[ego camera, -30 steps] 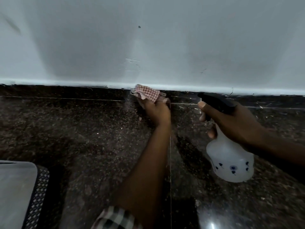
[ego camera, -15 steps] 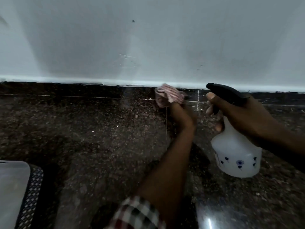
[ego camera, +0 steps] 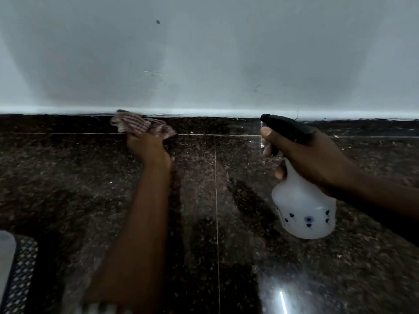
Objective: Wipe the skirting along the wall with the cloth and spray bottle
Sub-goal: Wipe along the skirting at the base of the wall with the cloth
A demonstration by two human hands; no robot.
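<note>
Fingers of left hand [ego camera: 147,148] clench blurred cloth [ego camera: 140,125], hiding them; right hand [ego camera: 313,159] grips spray bottle [ego camera: 303,211].

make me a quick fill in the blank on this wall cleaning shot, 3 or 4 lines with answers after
1. The left hand presses the checked ____ against the dark skirting.
2. The right hand holds a white spray bottle with a ____ trigger head.
3. The spray bottle is held off the floor, to the ____ of the cloth.
4. The wall above the skirting is painted ____.

Answers: cloth; black; right; white
</note>
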